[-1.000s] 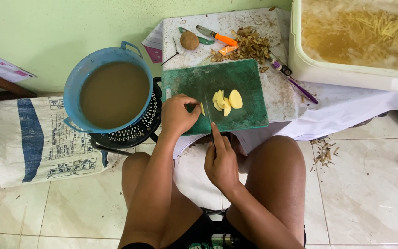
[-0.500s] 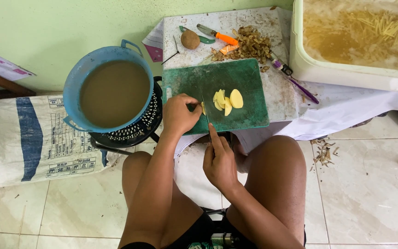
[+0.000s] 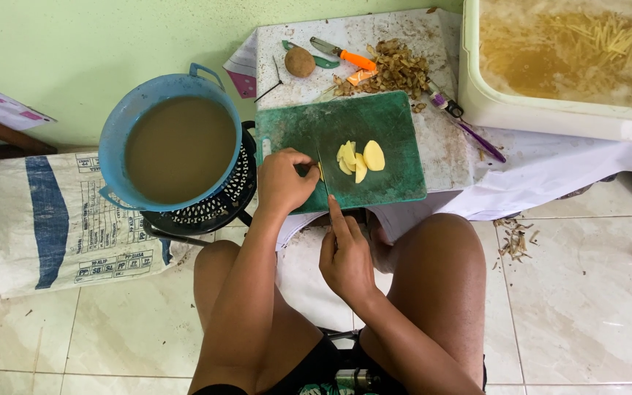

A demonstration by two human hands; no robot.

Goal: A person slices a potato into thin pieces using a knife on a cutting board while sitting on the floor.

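Head view:
- Left hand [image 3: 281,181]: centre of frame, fingers curled together, pinching a small potato piece [image 3: 320,171] against the green cutting board [image 3: 389,117].
- Right hand [image 3: 345,256]: below the board's near edge, closed around the knife [image 3: 323,175], forefinger laid along its back.
- Knife: long axis near vertical in frame, tip pointing to the upper edge, blade just right of the pinched piece.
- Potato slices [image 3: 360,158]: pale yellow, overlapping, mid-board, right of the blade.
- Blue basin [image 3: 115,128]: left of the board, holding murky brown water.
- Whole potato [image 3: 300,62]: upper centre, beside peelings [image 3: 396,69].
- White tub [image 3: 550,117]: upper right.
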